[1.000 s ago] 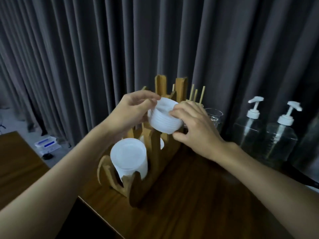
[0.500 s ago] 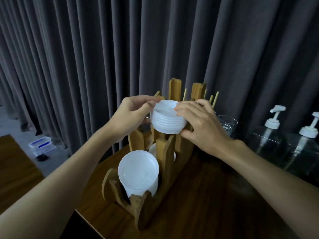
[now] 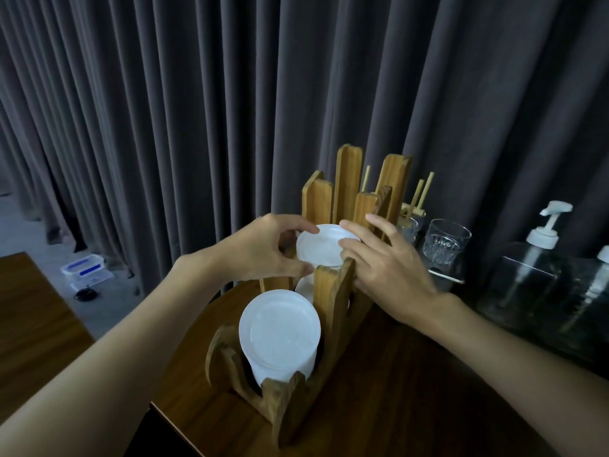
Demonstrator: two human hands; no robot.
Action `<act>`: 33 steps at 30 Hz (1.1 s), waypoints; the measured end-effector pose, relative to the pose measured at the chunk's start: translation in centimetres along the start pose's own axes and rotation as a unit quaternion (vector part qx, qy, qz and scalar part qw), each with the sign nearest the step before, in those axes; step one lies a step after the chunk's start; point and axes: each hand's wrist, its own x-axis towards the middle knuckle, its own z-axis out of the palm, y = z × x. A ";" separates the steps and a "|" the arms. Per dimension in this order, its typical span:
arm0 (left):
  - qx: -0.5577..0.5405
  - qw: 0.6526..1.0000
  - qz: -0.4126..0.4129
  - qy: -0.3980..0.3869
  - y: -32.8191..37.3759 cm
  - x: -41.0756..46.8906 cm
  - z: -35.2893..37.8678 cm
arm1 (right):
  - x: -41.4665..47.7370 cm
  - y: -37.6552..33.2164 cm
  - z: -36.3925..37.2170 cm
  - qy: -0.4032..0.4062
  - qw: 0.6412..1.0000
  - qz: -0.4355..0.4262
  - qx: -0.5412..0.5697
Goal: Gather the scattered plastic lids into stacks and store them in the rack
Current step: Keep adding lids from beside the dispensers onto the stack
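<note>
- The lid stack (image 3: pixel 324 247) is held between both hands over the middle of the rack. It sits just behind the near upright and is partly sunk between the posts. I can't tell whether its underside touches wood yet.
- Its flat round face tilts up and towards me. The long axis, through the lids' centres, runs away from me and downward, roughly along the rack's length. The post hides how deep the stack is.
- My left hand (image 3: pixel 263 253) grips the left rim, with the forefinger over the top edge and the thumb under the lower edge. My right hand (image 3: pixel 390 263) holds the right rim with fingers laid across the top. Its thumb is hidden behind the post.
- Main risk, as I judge it: the grip is on the rims only, so easing either hand too soon could let loose lids fan out or slide off the far end.
- Second risk: a rim catches on a post of the wooden rack (image 3: pixel 333 293) and the stack goes in crooked, wedged against the uprights.
- Third risk: it comes down on the middle stack (image 3: pixel 304 288) showing just below and shoves that askew. The front stack (image 3: pixel 280 331), lying on its side and facing me, looks settled in its cradle.
- Further out, my right wrist is near a glass tumbler (image 3: pixel 446 240), with a pump bottle (image 3: pixel 543 237) beyond it on the surface (image 3: pixel 412 390). Pulling the hand back wide could clip the glass.
</note>
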 end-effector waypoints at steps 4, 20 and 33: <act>0.067 0.998 0.014 0.009 -0.4 -0.1 0.3 | -0.7 -0.6 1.2 -0.070 0.997 -0.032 0.009; 0.097 0.994 0.041 0.040 -1.4 -0.7 1.2 | -2.0 -1.2 1.5 -0.170 0.977 -0.116 0.046; 0.041 0.998 0.034 0.043 -2.1 -1.5 1.2 | -2.6 -1.7 -0.6 -0.209 0.936 0.020 0.283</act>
